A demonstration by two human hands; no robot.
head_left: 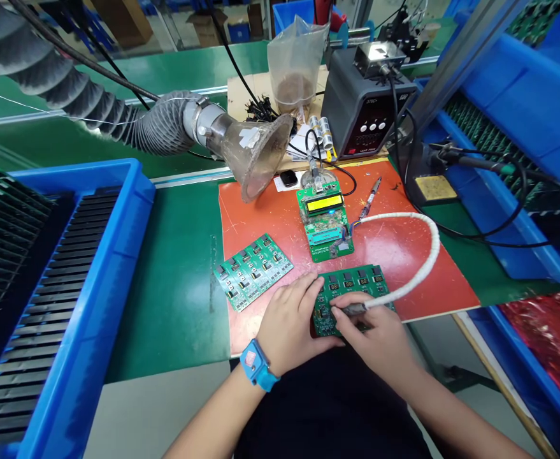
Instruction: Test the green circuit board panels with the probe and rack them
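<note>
A green circuit board [351, 280] with several small digit displays lies at the front of the orange mat. My left hand [292, 319], a blue wrist strap on its wrist, grips this board along its left edge. In my right hand [380, 331] is a grey-tipped probe [355, 309], pinched between thumb and fingers and pressed down at the board; its tip is hidden. A white sleeved cable [432, 248] loops from the probe to a programmer board [325, 223] with a lit yellow screen. Another circuit board [253, 271] lies to the left of my left hand.
A fume-extraction funnel [260, 159] on a grey hose overhangs the mat. Blue bins [136, 185] with slotted racks stand at left, more at right. Behind are a soldering station [370, 108] and a plastic bag [296, 64]. A pen [370, 197] lies on the mat.
</note>
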